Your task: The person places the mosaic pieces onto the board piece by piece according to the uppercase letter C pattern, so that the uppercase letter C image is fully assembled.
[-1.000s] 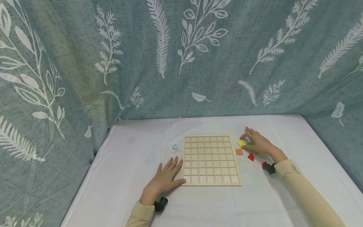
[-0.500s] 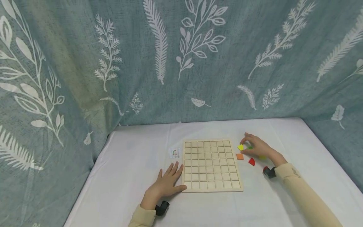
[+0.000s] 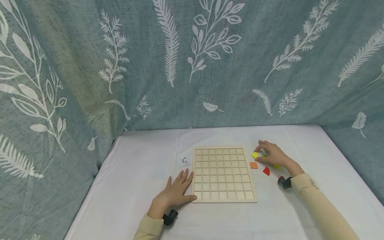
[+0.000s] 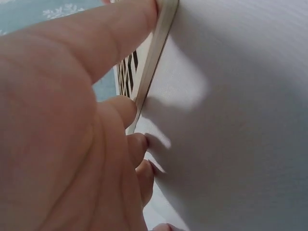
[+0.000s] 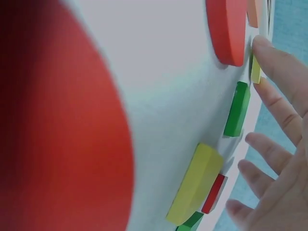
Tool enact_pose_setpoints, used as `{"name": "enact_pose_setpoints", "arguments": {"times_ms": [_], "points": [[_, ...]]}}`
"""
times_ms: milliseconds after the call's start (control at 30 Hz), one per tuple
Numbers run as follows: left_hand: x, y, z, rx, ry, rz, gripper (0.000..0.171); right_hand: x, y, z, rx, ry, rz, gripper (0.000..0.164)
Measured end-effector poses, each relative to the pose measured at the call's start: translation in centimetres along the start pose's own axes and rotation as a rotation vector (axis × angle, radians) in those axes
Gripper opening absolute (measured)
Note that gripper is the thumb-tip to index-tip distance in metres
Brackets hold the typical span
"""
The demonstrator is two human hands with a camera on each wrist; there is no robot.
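Observation:
My left hand (image 3: 174, 193) lies with fingers spread at the lower left of a wooden grid board (image 3: 222, 202). Its thumb and index fingertip touch the board's side, seen up close as a pale wooden edge (image 4: 161, 33) in the left wrist view. Just past the board's upper right side, my right hand (image 3: 274, 155) pinches a small yellow block (image 3: 254, 155) between thumb and index finger. The right wrist view shows that yellow block (image 5: 256, 71) low at the white surface, with the other fingers loosely extended.
An orange square block (image 3: 254, 165) and a red quarter-round block (image 3: 266, 171) lie near the right hand. Green (image 5: 237, 110) and yellow blocks (image 5: 195, 185) sit under its palm. A small printed grid card (image 3: 184, 160) is left of the board. A patterned curtain (image 3: 192, 110) backs the table.
My right thumb and index finger have drawn together onto the yellow block, which has turned slightly. The left hand stays by the board. The head view has tilted a little.

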State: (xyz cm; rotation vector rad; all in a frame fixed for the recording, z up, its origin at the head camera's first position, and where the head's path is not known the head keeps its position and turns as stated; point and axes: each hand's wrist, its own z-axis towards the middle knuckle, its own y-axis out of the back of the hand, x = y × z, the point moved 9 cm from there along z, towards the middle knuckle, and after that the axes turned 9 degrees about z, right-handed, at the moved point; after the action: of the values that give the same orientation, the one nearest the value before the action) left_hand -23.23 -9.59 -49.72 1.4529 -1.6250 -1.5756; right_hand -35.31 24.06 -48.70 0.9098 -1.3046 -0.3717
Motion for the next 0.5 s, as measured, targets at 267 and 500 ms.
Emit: {"name": "enact_pose_setpoints", "arguments": {"times_ms": [267, 500], "points": [[-0.3, 0.2, 0.0, 0.022, 0.023, -0.038, 0.085, 0.9, 0.1, 0.4, -0.010, 0.057, 0.033, 0.033], [0.0, 0.1, 0.2, 0.033, 0.044, -0.024, 0.084, 1.7, -0.2, 1.0, -0.010, 0.079, 0.066, 0.033]]}}
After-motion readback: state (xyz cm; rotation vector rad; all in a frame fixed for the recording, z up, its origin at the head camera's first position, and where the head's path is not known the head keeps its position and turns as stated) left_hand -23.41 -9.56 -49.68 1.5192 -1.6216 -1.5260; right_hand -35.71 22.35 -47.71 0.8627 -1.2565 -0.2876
